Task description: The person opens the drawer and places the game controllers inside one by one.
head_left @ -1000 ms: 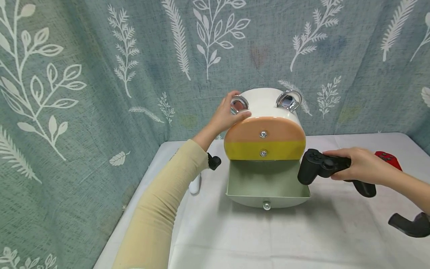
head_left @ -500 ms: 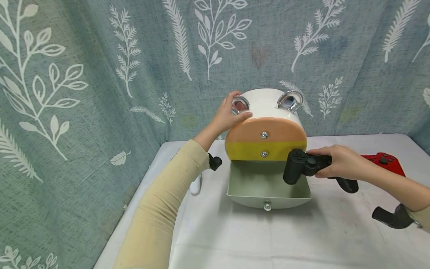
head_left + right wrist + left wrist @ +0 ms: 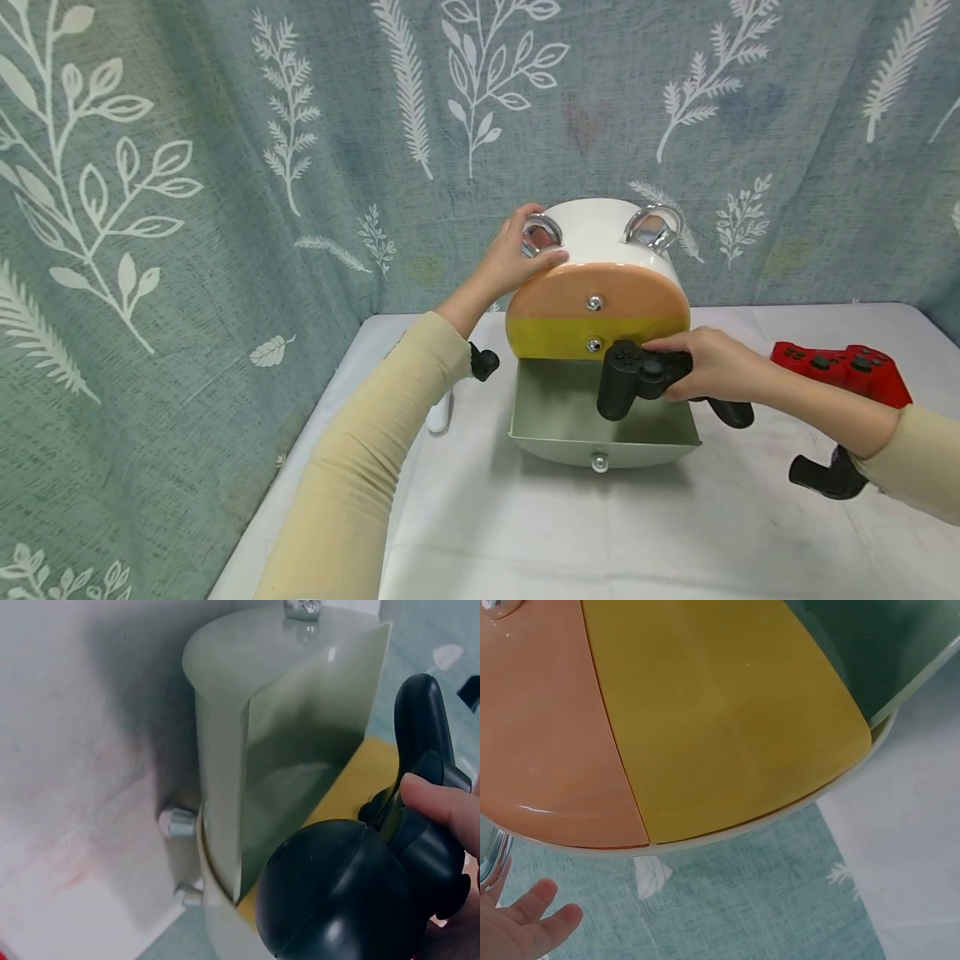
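A rounded drawer box [image 3: 592, 229] has a white shell, orange and yellow drawer fronts, and two chrome rings on top. Its green bottom drawer [image 3: 555, 452] is pulled out. My left hand [image 3: 504, 260] holds the box at the left chrome ring [image 3: 543, 232], thumb on the front side and fingers behind. Two of its fingers [image 3: 536, 904] stick out past the box in the left wrist view. With my right hand [image 3: 708, 365] I grip a black game controller [image 3: 621, 390] by its middle. The controller is over the open drawer, its far end tilted toward the right.
On the white cloth at the right lies a red game controller [image 3: 862, 377], partly behind my right forearm. A white object [image 3: 440, 413] lies left of the box, partly hidden by my left arm. A leaf-patterned curtain [image 3: 420, 125] hangs behind and at the left.
My right hand has carried the black controller leftward, from the drawer's right edge to over its inside. More of the red controller shows now. The left hand has stayed on the box.
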A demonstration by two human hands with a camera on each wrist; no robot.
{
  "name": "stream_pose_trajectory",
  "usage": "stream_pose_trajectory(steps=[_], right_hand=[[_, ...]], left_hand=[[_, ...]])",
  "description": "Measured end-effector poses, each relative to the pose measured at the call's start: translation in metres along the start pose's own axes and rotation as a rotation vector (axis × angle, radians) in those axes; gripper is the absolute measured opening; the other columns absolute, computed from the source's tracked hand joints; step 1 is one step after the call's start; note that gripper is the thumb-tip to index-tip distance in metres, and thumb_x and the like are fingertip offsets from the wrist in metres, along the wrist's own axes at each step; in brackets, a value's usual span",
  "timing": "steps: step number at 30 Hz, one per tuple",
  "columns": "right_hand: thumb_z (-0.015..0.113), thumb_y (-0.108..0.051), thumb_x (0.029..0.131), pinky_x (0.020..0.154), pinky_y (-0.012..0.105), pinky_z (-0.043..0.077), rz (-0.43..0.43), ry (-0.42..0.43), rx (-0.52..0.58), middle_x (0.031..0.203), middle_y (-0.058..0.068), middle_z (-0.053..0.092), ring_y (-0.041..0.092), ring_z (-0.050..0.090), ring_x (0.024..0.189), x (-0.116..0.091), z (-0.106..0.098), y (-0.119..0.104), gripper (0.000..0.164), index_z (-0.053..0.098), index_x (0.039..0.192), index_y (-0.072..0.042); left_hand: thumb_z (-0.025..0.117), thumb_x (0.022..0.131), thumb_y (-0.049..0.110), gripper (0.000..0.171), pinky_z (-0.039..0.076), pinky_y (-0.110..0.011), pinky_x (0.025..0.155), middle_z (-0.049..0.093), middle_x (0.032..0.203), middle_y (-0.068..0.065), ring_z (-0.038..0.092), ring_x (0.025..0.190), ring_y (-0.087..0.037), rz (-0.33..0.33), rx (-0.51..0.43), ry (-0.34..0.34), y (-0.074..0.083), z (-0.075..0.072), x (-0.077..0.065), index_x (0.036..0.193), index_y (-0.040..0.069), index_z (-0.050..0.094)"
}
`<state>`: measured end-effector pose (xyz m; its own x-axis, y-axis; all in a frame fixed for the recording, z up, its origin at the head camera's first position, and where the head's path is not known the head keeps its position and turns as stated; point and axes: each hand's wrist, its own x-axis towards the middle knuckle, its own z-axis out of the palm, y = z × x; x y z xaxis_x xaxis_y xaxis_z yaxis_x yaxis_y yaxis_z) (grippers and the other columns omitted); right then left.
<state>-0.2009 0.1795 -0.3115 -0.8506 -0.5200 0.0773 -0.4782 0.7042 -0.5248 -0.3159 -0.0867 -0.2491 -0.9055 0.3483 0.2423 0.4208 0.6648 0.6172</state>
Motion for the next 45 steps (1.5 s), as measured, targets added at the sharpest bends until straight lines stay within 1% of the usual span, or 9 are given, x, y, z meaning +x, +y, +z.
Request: stream_pose_trajectory(steps=[7, 12, 21, 26, 29, 32, 36, 41, 45], right_hand=[[0.08, -0.012, 0.065, 0.069, 0.032, 0.045, -0.057, 0.006, 0.028, 0.103, 0.012, 0.065, 0.021, 0.057, 0.086, 0.011, 0.013, -0.008, 0.059, 0.06, 0.119, 0.0], [0.08, -0.014, 0.064, 0.069, 0.031, 0.046, -0.075, 0.004, -0.012, 0.103, 0.011, 0.066, 0.021, 0.056, 0.087, 0.019, 0.025, -0.012, 0.059, 0.061, 0.118, -0.001], [0.082, -0.019, 0.064, 0.08, 0.044, 0.044, -0.054, 0.007, -0.087, 0.105, 0.012, 0.066, 0.032, 0.053, 0.098, 0.029, 0.046, -0.017, 0.059, 0.062, 0.117, -0.005], [0.081, -0.018, 0.064, 0.079, 0.042, 0.045, -0.012, -0.03, -0.076, 0.106, 0.012, 0.065, 0.033, 0.052, 0.1, 0.035, 0.054, -0.016, 0.059, 0.062, 0.118, -0.005], [0.08, -0.015, 0.065, 0.067, 0.031, 0.047, 0.001, -0.061, -0.032, 0.097, 0.008, 0.068, 0.022, 0.055, 0.082, 0.038, 0.058, -0.014, 0.058, 0.061, 0.119, -0.004], [0.08, -0.01, 0.065, 0.054, 0.024, 0.042, 0.006, -0.084, 0.017, 0.077, 0.001, 0.068, 0.011, 0.047, 0.059, 0.041, 0.065, -0.01, 0.058, 0.06, 0.119, -0.001], [0.079, -0.009, 0.066, 0.052, 0.022, 0.041, 0.015, -0.099, 0.033, 0.073, -0.002, 0.067, 0.009, 0.043, 0.054, 0.044, 0.073, -0.007, 0.057, 0.06, 0.119, -0.001], [0.08, -0.01, 0.066, 0.059, 0.025, 0.046, 0.051, -0.115, 0.02, 0.088, 0.003, 0.07, 0.012, 0.051, 0.066, 0.048, 0.082, -0.007, 0.057, 0.06, 0.119, -0.002], [0.08, -0.011, 0.067, 0.075, 0.034, 0.049, 0.073, -0.108, 0.008, 0.101, 0.007, 0.067, 0.019, 0.056, 0.086, 0.051, 0.086, -0.007, 0.054, 0.06, 0.117, -0.004]], left_hand=[[0.068, 0.08, 0.043, 0.076, 0.036, -0.047, 0.098, 0.032, 0.139, -0.011, 0.041, 0.122, -0.026, -0.002, -0.001, -0.005, 0.001, 0.0, 0.0, 0.14, 0.025, 0.024], [0.068, 0.08, 0.042, 0.075, 0.036, -0.046, 0.097, 0.035, 0.136, -0.011, 0.042, 0.119, -0.025, 0.003, -0.008, 0.0, 0.002, 0.0, -0.001, 0.139, 0.025, 0.025], [0.067, 0.08, 0.044, 0.075, 0.036, -0.048, 0.097, 0.032, 0.139, -0.01, 0.041, 0.121, -0.025, 0.009, -0.002, 0.014, -0.001, 0.001, 0.0, 0.139, 0.026, 0.025], [0.067, 0.081, 0.043, 0.074, 0.038, -0.047, 0.095, 0.034, 0.136, -0.011, 0.043, 0.117, -0.025, 0.01, -0.013, 0.015, -0.002, 0.001, 0.0, 0.139, 0.026, 0.024], [0.067, 0.081, 0.043, 0.074, 0.037, -0.047, 0.095, 0.034, 0.136, -0.012, 0.043, 0.117, -0.025, 0.007, -0.015, 0.014, -0.001, 0.0, 0.0, 0.139, 0.026, 0.024], [0.067, 0.081, 0.044, 0.074, 0.037, -0.048, 0.096, 0.032, 0.138, -0.011, 0.042, 0.12, -0.026, 0.001, -0.004, 0.012, 0.0, 0.0, 0.0, 0.139, 0.027, 0.024], [0.067, 0.08, 0.045, 0.074, 0.037, -0.048, 0.096, 0.033, 0.138, -0.01, 0.042, 0.12, -0.026, -0.004, -0.001, 0.013, 0.0, 0.001, 0.0, 0.139, 0.028, 0.024], [0.067, 0.08, 0.044, 0.074, 0.038, -0.046, 0.095, 0.034, 0.136, -0.009, 0.044, 0.116, -0.024, -0.007, -0.004, 0.013, 0.0, 0.002, -0.001, 0.139, 0.027, 0.024], [0.067, 0.081, 0.044, 0.074, 0.038, -0.047, 0.096, 0.033, 0.138, -0.009, 0.043, 0.118, -0.025, -0.004, -0.004, 0.017, -0.001, 0.003, -0.001, 0.139, 0.027, 0.025]])
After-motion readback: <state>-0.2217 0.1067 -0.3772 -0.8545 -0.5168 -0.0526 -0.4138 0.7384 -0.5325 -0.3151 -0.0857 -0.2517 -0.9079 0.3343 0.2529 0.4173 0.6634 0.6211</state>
